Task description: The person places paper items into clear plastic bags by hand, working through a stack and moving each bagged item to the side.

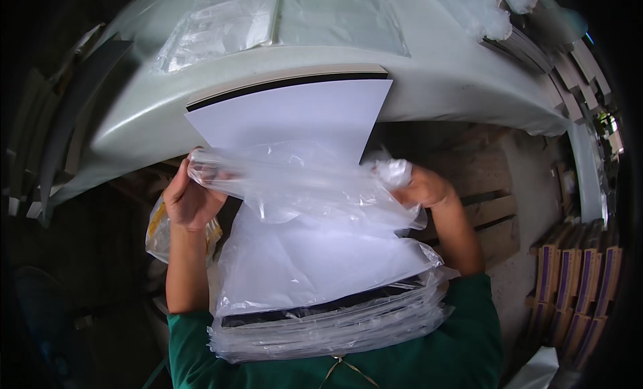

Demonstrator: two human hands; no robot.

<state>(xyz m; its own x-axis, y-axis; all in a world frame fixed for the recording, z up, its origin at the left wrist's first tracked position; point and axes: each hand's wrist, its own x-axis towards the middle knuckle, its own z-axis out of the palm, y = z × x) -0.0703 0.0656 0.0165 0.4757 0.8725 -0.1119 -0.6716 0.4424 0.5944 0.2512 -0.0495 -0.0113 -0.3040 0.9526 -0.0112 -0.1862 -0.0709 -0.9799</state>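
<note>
Two hands grip the mouth of a clear plastic bag [301,188], one on each side. Left hand [191,198] is closed on the bag's left rim; right hand [422,186] is closed on a bunched bit of the right rim. That spreads the opening around a white flat board [301,121], whose far end rests on the pale worktable [455,81] and whose near end sits inside the bag. A stack of bagged boards [328,322] lies near the person's chest under it. Loose plastic sheeting [268,20] covers the far table. Boxes with purple stripes [576,282] stand at right; dark slats [74,107] at left. Bag slack hides the board's middle.
</note>
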